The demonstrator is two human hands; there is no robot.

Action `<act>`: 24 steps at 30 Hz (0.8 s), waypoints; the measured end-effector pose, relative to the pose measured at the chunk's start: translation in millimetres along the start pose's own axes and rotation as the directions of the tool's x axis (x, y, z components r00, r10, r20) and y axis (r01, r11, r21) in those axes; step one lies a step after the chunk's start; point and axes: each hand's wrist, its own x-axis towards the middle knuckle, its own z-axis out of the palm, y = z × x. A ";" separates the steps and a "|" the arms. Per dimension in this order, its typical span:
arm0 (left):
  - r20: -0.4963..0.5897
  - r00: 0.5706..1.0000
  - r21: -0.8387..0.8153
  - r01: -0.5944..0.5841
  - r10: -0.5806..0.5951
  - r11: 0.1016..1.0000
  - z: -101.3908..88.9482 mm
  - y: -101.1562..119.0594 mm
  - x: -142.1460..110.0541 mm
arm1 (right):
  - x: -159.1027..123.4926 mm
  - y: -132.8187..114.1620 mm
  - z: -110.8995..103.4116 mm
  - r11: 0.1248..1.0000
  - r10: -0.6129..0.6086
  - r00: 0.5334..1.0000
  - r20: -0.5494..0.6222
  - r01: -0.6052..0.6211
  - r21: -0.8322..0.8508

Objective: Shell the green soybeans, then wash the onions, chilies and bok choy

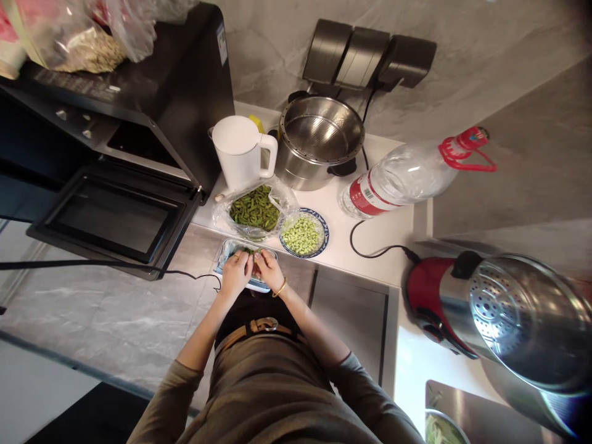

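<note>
Green pods (254, 208) lie heaped in a clear plastic bag (221, 214) on the counter (386, 234), beside a blue-rimmed plate (325, 239) of shelled beans (301, 235), and nearer the body the left hand (237, 265) and right hand (267, 266) meet over a lined tray (259, 287), 2 sets of fingers curled inward, their grip too hidden to tell.

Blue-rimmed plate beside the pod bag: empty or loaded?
Loaded: pale green beans cover the middle of the plate, leaving its blue-patterned rim visible.
</note>
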 end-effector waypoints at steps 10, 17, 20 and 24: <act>0.105 0.985 0.024 -0.141 0.137 0.990 -26.0 -12.9 2.7 | -0.8 -12.7 -9.6 0.921 0.261 0.956 0.135 -0.288 0.262; 0.166 0.986 -0.336 0.023 0.035 0.942 -19.2 -4.7 -2.2 | -0.7 -13.1 -9.3 0.988 0.008 1.000 0.001 -0.008 -0.155; 0.161 0.987 -0.395 0.085 -0.022 0.915 -13.4 0.0 -1.1 | -2.2 -12.7 -8.0 0.975 -0.059 0.998 -0.037 0.050 -0.214; 0.153 0.988 -0.259 0.034 0.006 0.965 -12.8 6.7 1.4 | -2.6 -10.1 -7.6 0.981 0.112 0.989 -0.096 -0.125 -0.151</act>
